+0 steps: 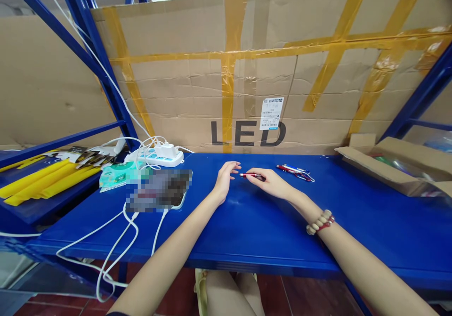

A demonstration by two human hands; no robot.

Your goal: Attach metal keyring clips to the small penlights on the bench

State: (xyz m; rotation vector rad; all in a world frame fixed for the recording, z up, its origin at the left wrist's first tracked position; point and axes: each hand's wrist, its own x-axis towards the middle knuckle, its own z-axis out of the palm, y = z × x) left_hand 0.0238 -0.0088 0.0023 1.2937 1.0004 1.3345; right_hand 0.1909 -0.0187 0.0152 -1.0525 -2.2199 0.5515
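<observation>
Between the fingers of my right hand [268, 182] is a small dark red pen-like object [247, 175], its tip pointing left. A beaded bracelet circles my right wrist. My left hand [224, 180] rests on its edge on the blue table [240, 231], fingers apart and slightly curved, holding nothing. A narrow gap separates its fingertips from the red object's tip. Just right of my right hand lie a blue and a red pen-like item [293, 169] with a carabiner-shaped clip [306, 176].
At the left are a white power strip [176, 158], a green packet [115, 175], a blurred device [160, 191], white cables [136, 231] and yellow strips [52, 179]. An open cardboard box [399, 184] sits right. A large cardboard sheet [183, 94] stands behind.
</observation>
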